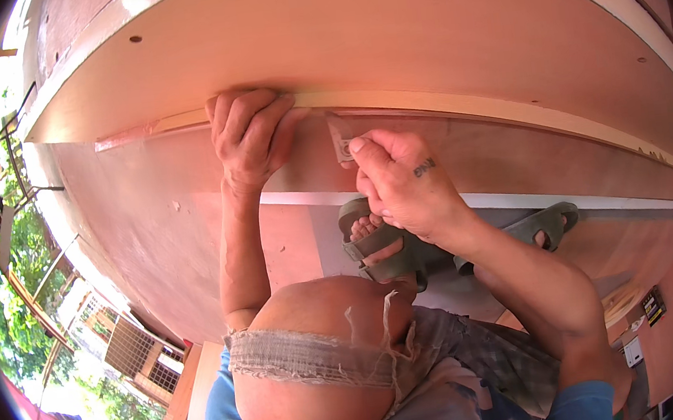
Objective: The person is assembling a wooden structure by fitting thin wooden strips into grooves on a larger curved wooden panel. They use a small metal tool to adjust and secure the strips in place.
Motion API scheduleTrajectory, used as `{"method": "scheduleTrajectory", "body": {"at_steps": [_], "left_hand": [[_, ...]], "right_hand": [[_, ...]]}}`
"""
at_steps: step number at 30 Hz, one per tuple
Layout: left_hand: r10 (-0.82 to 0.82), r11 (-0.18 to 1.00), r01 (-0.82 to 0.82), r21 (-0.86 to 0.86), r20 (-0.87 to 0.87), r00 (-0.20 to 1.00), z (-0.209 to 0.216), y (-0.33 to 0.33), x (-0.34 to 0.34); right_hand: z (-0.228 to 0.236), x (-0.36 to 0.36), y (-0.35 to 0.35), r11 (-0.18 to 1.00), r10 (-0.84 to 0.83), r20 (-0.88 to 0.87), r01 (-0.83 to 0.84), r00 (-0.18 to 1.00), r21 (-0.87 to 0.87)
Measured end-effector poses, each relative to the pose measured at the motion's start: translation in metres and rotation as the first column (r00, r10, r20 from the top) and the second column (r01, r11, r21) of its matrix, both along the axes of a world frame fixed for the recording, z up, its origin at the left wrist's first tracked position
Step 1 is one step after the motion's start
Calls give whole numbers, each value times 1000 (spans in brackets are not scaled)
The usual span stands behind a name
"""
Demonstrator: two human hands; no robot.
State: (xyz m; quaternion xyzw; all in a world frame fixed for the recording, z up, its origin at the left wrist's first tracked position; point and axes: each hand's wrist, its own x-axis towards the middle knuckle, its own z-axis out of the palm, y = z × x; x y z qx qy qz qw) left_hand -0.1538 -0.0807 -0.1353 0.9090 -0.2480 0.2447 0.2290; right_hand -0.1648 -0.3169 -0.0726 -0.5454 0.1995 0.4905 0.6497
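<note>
A long pinkish wooden panel (pixel 384 37) spans the upper view, with a pale wooden strip (pixel 440 101) along its near edge. My left hand (pixel 250 133) is closed over that edge, fingers curled onto the strip and panel. Just to its right, my right hand (pixel 406 174) pinches a small flat, pale, thin-edged piece (pixel 341 140) between thumb and fingers. One end of the piece reaches up to the underside of the strip. Its exact kind cannot be made out, since my fingers cover part of it.
My bent knee (pixel 316 409), in torn trousers, rises close below my hands. My feet in green sandals (pixel 381 246) rest on the floor beneath. A white-edged lower board (pixel 483 199) runs across behind them. Metal frames (pixel 15 153) and greenery stand at the left; small boxes (pixel 653 306) lie at the right.
</note>
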Motion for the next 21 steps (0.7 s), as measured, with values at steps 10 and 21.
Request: {"method": "scheduleTrajectory", "body": {"at_steps": [10, 21], "left_hand": [[0, 999, 2, 52, -27, 1000, 1, 1, -3], [8, 996, -6, 90, -18, 1000, 1, 5, -8]], "right_hand": [[-1, 12, -15, 976, -195, -88, 202, 977, 80], [20, 16, -178, 964, -245, -185, 219, 952, -151]]}}
